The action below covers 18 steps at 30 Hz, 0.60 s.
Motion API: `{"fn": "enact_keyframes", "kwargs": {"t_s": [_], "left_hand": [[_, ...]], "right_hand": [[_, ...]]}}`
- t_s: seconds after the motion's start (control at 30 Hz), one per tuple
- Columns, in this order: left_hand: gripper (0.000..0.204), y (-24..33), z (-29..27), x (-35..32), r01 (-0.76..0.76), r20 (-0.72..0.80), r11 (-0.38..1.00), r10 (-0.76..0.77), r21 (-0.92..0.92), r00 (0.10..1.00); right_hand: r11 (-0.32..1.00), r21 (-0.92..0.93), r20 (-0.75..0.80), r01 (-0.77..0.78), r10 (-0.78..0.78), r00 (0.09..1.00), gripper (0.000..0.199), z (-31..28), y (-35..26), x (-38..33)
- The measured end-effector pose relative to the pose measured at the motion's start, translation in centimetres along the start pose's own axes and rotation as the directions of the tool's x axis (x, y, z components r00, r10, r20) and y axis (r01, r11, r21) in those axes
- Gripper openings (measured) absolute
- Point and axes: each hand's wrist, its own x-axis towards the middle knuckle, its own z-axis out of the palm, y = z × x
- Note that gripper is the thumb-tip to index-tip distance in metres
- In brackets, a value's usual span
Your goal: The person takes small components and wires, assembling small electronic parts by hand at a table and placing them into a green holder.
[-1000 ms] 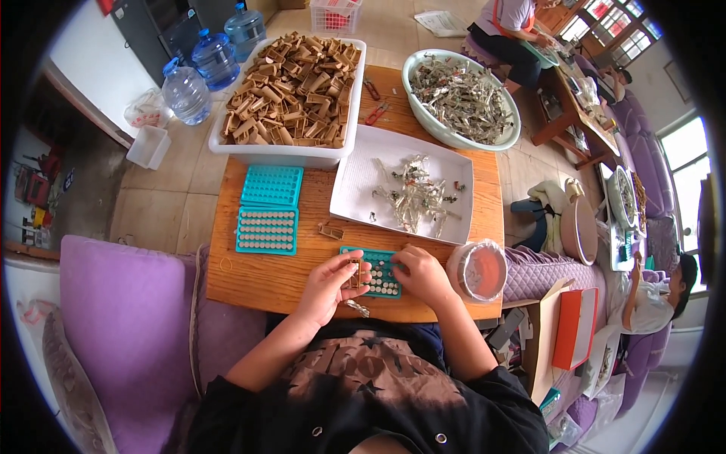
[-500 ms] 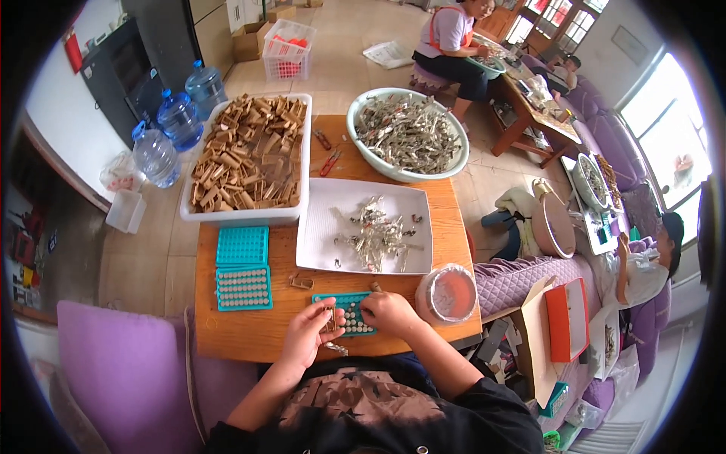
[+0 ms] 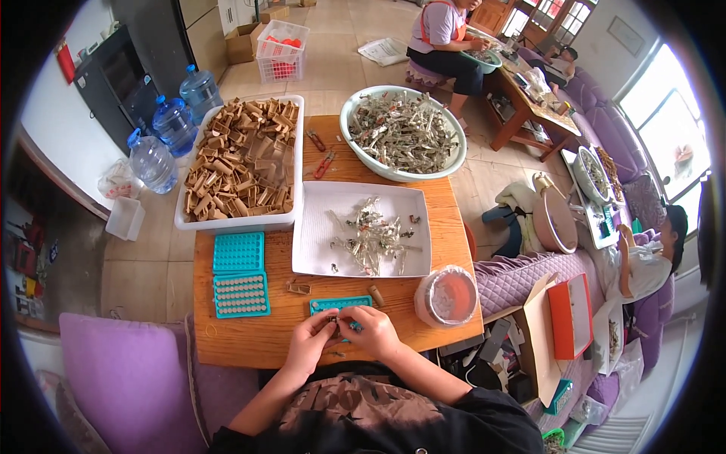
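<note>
My left hand [image 3: 306, 342] is closed on a small brown plastic casing, mostly hidden by the fingers. My right hand [image 3: 373, 333] meets it, thumb and fingers pinched at the casing; what they hold, if anything, I cannot make out. Just beyond and partly under both hands lies a teal slotted tray [image 3: 340, 304]. Two more brown pieces rest on the wood past it, an open casing [image 3: 299, 287] and an upright-looking one [image 3: 376, 296]. Farther off, a white tray [image 3: 310, 253] carries a tangle of thin metallic strips with small parts.
To the left stand a bin [image 3: 299, 163] of brown casings and a teal tray [image 3: 242, 293] of round grey pieces. A pale green basin [image 3: 345, 136] heaped with metallic strips, red-handled tools [image 3: 324, 165] and a lined tub [image 3: 472, 299] share the table. Two people work at right.
My right hand has left the teal tray's round pieces and come to the casing in my left hand. The view has shifted slightly.
</note>
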Motion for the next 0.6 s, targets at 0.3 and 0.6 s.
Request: {"fn": "enact_keyframes", "kwargs": {"t_s": [0.3, 0.6], "left_hand": [[0.033, -1.2, -0.9, 0.4, -0.147, 0.016, 0.971, 0.147, 0.188, 0.989], [0.035, -0.6, 0.2, -0.2, -0.259, -0.007, 0.890, 0.282, 0.374, 0.959]], "right_hand": [[0.996, -0.031, 0.023, 0.088, -0.088, 0.996, 0.013, 0.4, 0.3, 0.3], [0.959, 0.187, 0.121, -0.212, 0.192, 0.974, 0.013, -0.1, -1.0, 1.2]]}}
